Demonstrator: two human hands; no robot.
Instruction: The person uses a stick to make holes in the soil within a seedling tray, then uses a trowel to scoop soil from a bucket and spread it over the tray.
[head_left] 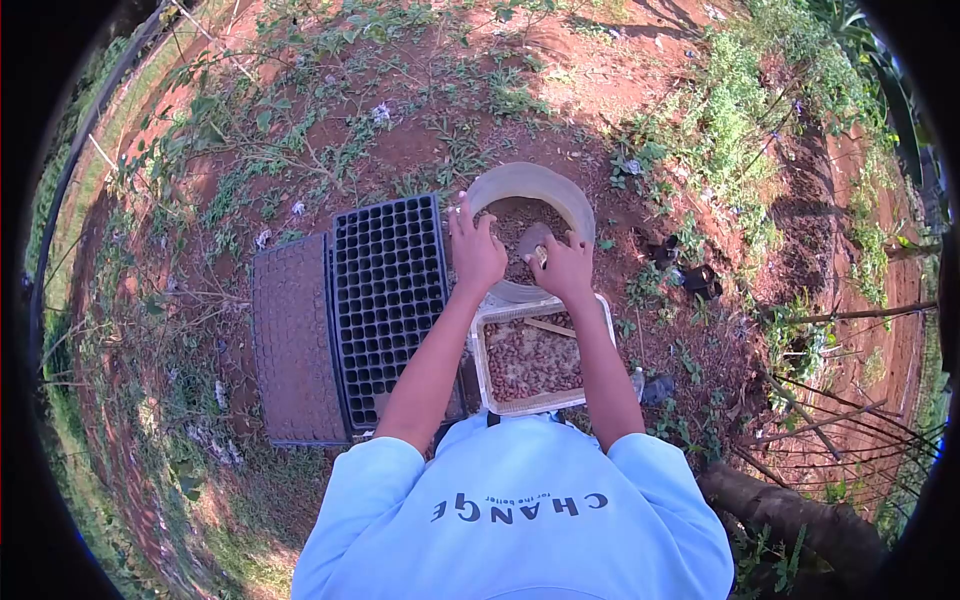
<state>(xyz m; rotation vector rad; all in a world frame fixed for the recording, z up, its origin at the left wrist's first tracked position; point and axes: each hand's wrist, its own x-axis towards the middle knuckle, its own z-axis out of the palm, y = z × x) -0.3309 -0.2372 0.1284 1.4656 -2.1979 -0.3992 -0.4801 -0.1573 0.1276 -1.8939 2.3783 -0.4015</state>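
While both hands work over the round soil-filled basin (pixel 530 205), the right hand (pixel 563 268) pinches what appears to be a small scoop (pixel 533 240); the left hand (pixel 476 250) rests fingers loosely spread. Nearer lies a rectangular tray of soil (pixel 528 360), flanked by black seedling trays (pixel 388 295).

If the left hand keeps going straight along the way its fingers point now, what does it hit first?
Most likely the far rim of the round basin. The left hand points up-frame over the basin's near-left edge, with soil beneath its fingers. Depth is unclear, so it may touch the soil first.
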